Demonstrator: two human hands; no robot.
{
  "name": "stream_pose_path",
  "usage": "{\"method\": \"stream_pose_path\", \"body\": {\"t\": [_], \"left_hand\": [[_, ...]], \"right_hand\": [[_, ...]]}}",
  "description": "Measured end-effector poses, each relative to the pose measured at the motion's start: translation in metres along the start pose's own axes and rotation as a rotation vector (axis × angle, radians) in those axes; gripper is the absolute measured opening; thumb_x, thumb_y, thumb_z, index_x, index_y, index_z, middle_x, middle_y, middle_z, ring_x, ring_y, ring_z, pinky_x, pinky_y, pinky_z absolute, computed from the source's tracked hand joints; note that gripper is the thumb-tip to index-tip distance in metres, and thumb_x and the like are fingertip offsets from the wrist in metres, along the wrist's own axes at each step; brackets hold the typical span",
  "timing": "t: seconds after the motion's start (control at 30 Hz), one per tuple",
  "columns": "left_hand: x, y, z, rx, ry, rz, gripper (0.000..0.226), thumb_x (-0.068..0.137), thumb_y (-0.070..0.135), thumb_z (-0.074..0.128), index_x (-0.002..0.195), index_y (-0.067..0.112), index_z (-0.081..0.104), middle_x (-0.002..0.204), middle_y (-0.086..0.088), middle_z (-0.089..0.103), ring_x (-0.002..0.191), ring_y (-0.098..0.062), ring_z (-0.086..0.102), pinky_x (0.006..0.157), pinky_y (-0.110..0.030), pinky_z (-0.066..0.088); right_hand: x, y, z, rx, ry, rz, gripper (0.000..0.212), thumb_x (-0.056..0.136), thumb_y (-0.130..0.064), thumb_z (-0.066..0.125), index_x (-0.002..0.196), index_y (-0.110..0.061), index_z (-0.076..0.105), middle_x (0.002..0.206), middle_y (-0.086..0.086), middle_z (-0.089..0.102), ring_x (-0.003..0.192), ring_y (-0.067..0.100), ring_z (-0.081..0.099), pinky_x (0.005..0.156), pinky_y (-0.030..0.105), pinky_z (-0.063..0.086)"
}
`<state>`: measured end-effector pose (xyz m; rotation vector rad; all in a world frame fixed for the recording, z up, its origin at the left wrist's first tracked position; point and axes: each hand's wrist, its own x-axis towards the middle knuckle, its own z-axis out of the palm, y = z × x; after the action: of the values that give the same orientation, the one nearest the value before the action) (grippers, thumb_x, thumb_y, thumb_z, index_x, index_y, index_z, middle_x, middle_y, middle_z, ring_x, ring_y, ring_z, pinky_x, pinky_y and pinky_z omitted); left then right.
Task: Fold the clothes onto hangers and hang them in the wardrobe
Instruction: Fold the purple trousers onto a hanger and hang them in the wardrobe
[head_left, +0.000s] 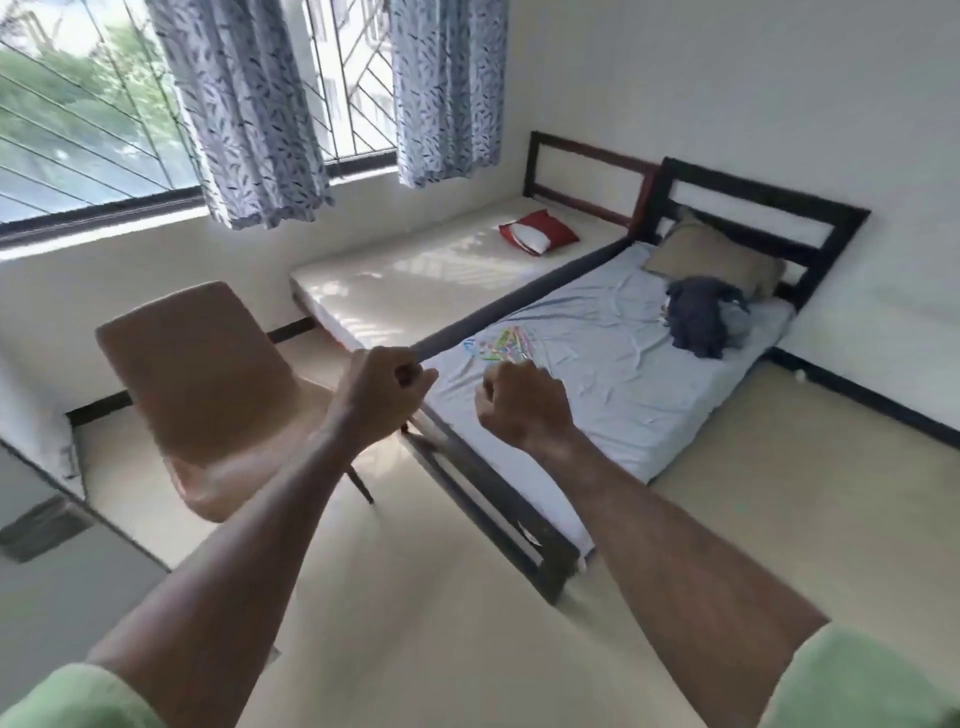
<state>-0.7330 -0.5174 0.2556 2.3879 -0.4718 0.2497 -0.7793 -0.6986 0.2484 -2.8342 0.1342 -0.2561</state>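
A heap of dark blue and grey clothes (704, 322) lies near the head of the bed with the pale blue sheet (639, 384). A bunch of several coloured plastic hangers (501, 345) lies on the same sheet, closer to me. My left hand (382, 397) and my right hand (519, 402) are both raised in front of me as fists, fingers curled, holding nothing. They hover above the bed's near corner, short of the hangers. No wardrobe is in view.
A brown plastic chair (208, 384) stands at my left, close to the bed's dark frame (498, 525). A second bed with a bare mattress (415, 280) and a red cushion (537, 238) runs under the curtained window. A tan pillow (706, 254) leans on the headboard.
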Motion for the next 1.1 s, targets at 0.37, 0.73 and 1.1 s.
{"method": "stream_pose_path", "body": {"t": [0.37, 0.73, 1.1], "left_hand": [[0.065, 0.124, 0.203, 0.021, -0.489, 0.279, 0.033, 0.09, 0.035, 0.07, 0.066, 0.015, 0.062, 0.063, 0.0, 0.062, 0.063, -0.021, 0.056, 0.062, -0.034, 0.046], [0.139, 0.265, 0.362, -0.006, -0.523, 0.288, 0.029, 0.089, 0.038, 0.068, 0.07, 0.016, 0.064, 0.069, 0.0, 0.063, 0.077, -0.028, 0.059, 0.068, -0.036, 0.051], [0.218, 0.352, 0.447, 0.041, -0.509, 0.221, 0.026, 0.09, 0.033, 0.068, 0.075, 0.012, 0.068, 0.069, 0.0, 0.063, 0.076, -0.027, 0.06, 0.069, -0.036, 0.052]], "right_hand": [[-0.05, 0.208, -0.027, -0.087, 0.03, 0.475, 0.025, 0.095, -0.03, 0.049, 0.091, -0.013, 0.067, 0.095, 0.013, 0.068, 0.088, 0.037, 0.066, 0.072, 0.038, 0.049], [-0.019, 0.43, -0.071, -0.098, 0.112, 0.586, 0.02, 0.094, -0.027, 0.052, 0.089, -0.014, 0.066, 0.088, 0.009, 0.065, 0.083, 0.034, 0.063, 0.068, 0.035, 0.047], [0.072, 0.579, -0.107, -0.054, 0.105, 0.474, 0.019, 0.093, -0.027, 0.051, 0.081, -0.015, 0.061, 0.076, 0.004, 0.053, 0.071, 0.029, 0.05, 0.063, 0.031, 0.038]]}}
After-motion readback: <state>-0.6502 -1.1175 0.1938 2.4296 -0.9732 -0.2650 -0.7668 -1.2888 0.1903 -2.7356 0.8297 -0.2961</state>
